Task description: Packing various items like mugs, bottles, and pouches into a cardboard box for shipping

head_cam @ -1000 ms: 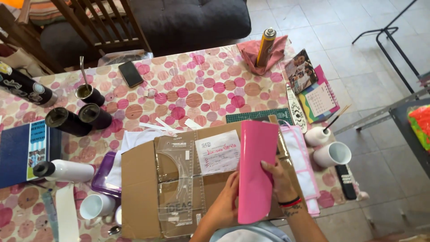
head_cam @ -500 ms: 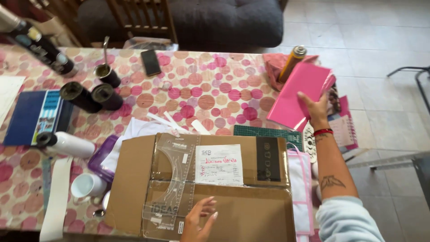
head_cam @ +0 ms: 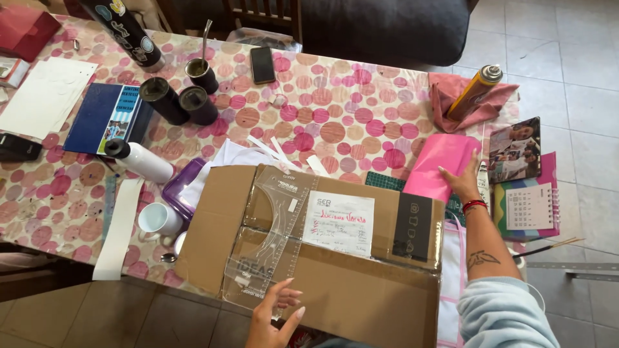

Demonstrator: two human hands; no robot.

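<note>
My right hand (head_cam: 461,182) lies flat on a pink sheet (head_cam: 438,164) resting on the table right of a flattened cardboard box (head_cam: 335,283). My left hand (head_cam: 276,314), fingers apart, touches the near end of a clear plastic ruler (head_cam: 274,235) that lies across the cardboard. A white label (head_cam: 338,222) and a black printed patch (head_cam: 412,227) are on the box.
On the dotted tablecloth (head_cam: 335,116) stand dark cups (head_cam: 180,100), a white bottle (head_cam: 138,160), a white mug (head_cam: 158,219), a phone (head_cam: 262,64), a blue book (head_cam: 106,119), a yellow spray can (head_cam: 475,90) on pink cloth, and a calendar (head_cam: 525,206) at the right edge.
My right hand carried the pink sheet from the cardboard to the right and laid it down flat on the table. My left hand moved onto the ruler's near end.
</note>
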